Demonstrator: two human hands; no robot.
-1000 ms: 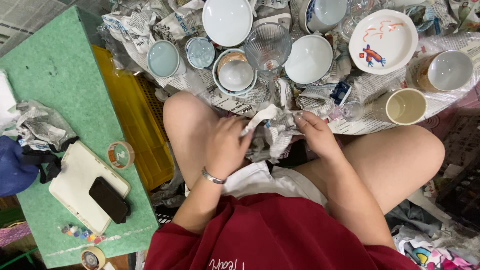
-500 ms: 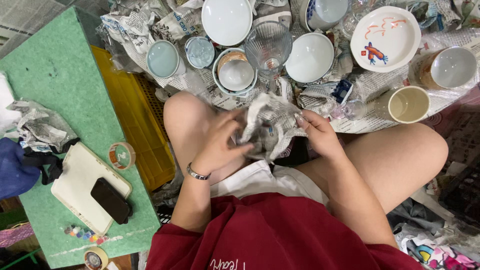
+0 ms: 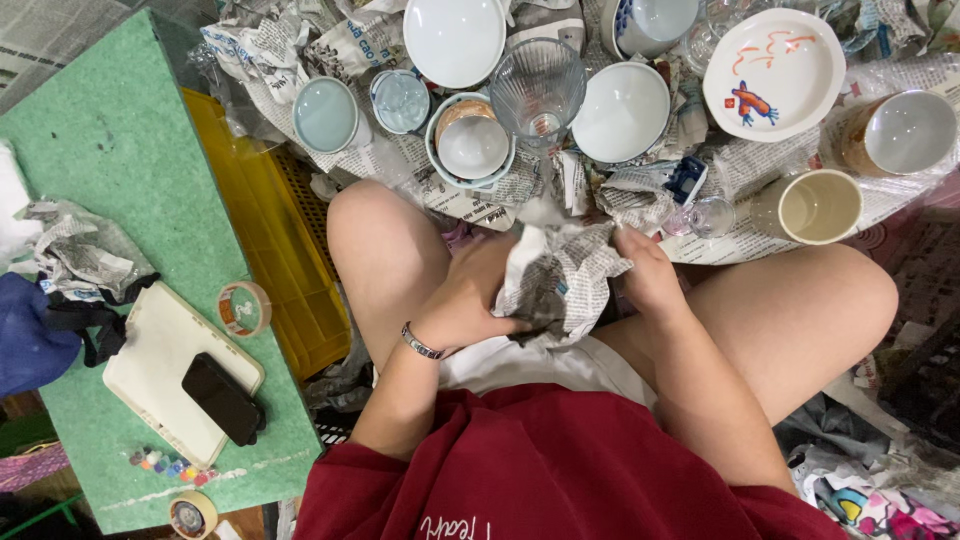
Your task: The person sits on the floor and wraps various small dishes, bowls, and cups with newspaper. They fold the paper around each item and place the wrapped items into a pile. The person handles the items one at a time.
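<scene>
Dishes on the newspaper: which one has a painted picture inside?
The white dish at the upper right, beside the plain white bowl. Its inside shows an orange-and-blue painted figure with orange strokes; the other bowls and cups are plain inside.

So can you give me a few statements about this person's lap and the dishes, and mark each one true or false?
1. Both hands, the left hand and the right hand, hold a crumpled newspaper bundle. True.
2. The clear glass lies on its side. False: it stands upright among the bowls.
3. A black phone rests on the white tablet. True.
4. The plate with a red and blue design is in the lap. False: it sits on newspaper among the dishes.
</scene>
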